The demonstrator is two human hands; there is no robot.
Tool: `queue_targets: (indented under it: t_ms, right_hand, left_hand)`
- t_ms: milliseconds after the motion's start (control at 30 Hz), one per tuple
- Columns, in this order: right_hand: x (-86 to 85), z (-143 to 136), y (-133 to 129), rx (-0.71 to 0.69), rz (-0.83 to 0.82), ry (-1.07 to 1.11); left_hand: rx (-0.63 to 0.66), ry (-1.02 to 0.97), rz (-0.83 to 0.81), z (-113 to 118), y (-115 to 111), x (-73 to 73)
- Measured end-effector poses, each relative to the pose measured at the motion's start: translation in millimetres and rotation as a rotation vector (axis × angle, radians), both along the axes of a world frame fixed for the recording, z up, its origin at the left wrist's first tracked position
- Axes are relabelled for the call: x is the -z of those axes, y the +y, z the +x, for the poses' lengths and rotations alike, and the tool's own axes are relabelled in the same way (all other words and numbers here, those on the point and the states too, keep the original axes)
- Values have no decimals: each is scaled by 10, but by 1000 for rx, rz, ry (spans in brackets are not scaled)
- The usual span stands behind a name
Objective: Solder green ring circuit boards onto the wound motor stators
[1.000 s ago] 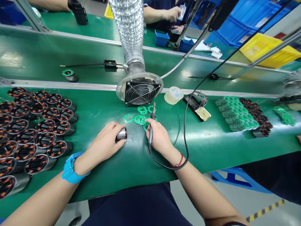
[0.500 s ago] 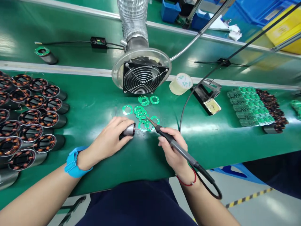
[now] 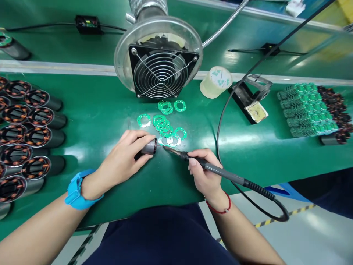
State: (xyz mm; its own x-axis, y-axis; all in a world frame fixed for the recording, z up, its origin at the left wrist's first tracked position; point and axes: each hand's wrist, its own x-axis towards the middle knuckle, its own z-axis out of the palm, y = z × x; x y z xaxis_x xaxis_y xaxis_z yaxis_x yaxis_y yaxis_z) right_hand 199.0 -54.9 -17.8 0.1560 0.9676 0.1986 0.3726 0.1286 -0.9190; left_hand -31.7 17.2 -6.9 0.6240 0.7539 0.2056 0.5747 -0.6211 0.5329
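Note:
My left hand [image 3: 125, 156] is wrapped round a dark metal cylinder [image 3: 149, 147], which lies on its side with its copper-wound end facing right. In my right hand [image 3: 205, 171] is a soldering iron [image 3: 217, 170], gripped by its handle. The iron's tip points left, close to the cylinder's open end; whether it touches a wire there I cannot tell. Just behind the tip lie several overlapping green ring boards [image 3: 162, 124], and a single ring board [image 3: 143, 120] rests to their left.
Behind the boards hangs a fan with a round hood [image 3: 162, 73]. Rows of wound cylinders [image 3: 38, 136] stand at the left. Rightward are a tape roll [image 3: 216, 81], an iron stand [image 3: 256, 110], stacked green boards [image 3: 307, 110] and dark wound parts [image 3: 335, 106]. The iron's cable loops at the right.
The soldering iron has moved left and down from the green boards to near the cylinder's end. The camera view has shifted closer. My left hand still holds the cylinder.

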Motion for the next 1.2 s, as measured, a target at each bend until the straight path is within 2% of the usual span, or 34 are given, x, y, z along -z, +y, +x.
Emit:
queue_targets:
  t_ms: [200, 467, 600, 767, 867, 1000, 1133, 1200]
  right_hand:
    - [2, 0, -9, -16, 37, -19]
    - [-5, -8, -16, 49, 104, -86]
    - [-26, -21, -13, -36, 94, -156]
    - [-79, -51, 9, -166, -28, -150]
    - [-122, -96, 26, -173, -144, -200]
    - [-130, -237, 55, -121, -197, -123]
    - [-119, -411, 116, -26, -86, 79]
    - [-130, -456, 166, -1, -38, 164]
  left_hand:
    - [2, 6, 21, 0, -1, -5]
    - [15, 8, 36, 5, -3, -14]
    - [14, 17, 31, 11, -10, -12]
    - [-11, 16, -2, 16, -24, 0]
    - [-98, -36, -145, 19, -45, -34]
    - [-222, -175, -487, 16, -102, -116]
    - [-139, -376, -789, 0, -155, -131]
    - [-77, -422, -824, -7, -160, -98]
